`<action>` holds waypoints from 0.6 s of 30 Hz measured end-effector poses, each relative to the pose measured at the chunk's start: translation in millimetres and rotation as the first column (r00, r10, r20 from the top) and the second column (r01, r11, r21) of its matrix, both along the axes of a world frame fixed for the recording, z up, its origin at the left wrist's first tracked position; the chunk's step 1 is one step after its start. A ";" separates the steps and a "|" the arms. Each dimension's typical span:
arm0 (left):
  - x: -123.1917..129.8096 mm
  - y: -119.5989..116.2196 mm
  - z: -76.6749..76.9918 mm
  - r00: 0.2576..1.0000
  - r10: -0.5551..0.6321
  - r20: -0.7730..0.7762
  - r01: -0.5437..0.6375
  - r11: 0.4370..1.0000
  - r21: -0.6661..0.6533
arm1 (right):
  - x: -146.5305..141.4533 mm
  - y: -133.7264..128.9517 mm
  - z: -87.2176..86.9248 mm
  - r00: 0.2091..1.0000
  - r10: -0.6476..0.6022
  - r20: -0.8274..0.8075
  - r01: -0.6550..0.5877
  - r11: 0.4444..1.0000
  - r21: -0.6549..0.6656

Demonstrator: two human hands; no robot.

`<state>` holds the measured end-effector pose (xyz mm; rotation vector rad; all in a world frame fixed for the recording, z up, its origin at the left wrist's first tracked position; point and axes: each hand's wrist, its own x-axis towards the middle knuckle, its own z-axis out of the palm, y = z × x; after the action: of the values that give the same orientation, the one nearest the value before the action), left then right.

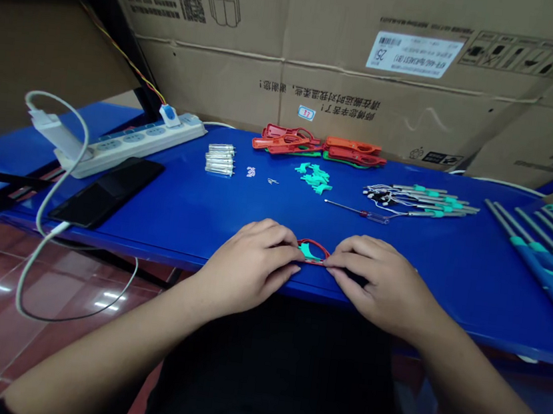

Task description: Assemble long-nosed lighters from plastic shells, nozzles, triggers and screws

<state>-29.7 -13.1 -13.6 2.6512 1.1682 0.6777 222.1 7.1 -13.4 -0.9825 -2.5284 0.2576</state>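
Near the front edge of the blue table [257, 198], my left hand [254, 265] and my right hand [378, 280] face each other. Between them is a red plastic shell [320, 247] with a curved loop, and a teal plastic piece [308, 251] sits inside it. My left fingers pinch the shell's left end; my right fingertips pinch its right end. The fingers hide much of the shell. Beyond the hands lies a screwdriver [357, 210] with a clear handle. Further back is a pile of loose teal pieces [314, 177].
Red and orange plastic shells [354, 151] lie before a cardboard box [211, 85]. Metal rods with wires [423, 201] and blue-handled tools [551, 267] occupy the right. Leftward are silver cylinders [220, 160], a black phone [107, 191] and a power strip [136, 143] with a white cable.
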 end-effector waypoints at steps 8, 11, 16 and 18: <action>1.9 3.6 -1.3 0.998 0.001 0.064 0.002 0.999 -0.044 | -3.3 -5.1 4.9 0.993 -0.028 0.113 0.018 0.996 0.083; 1.7 5.1 -1.2 0.994 -0.018 0.111 0.026 0.997 -0.074 | -6.8 -5.6 5.9 0.992 -0.040 0.121 0.033 0.998 0.056; 1.1 7.0 -0.6 0.988 -0.017 0.153 0.032 0.995 -0.097 | -7.9 -6.2 4.3 0.994 -0.052 0.098 0.048 0.998 0.041; 1.1 7.8 -0.6 0.986 -0.011 0.165 0.029 0.994 -0.108 | -7.0 -6.3 3.5 0.995 -0.058 0.083 0.056 0.998 0.033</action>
<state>-28.5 -5.3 -14.2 2.4611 1.0991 0.7870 215.1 0.7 -10.0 -1.0730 -2.5670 0.1634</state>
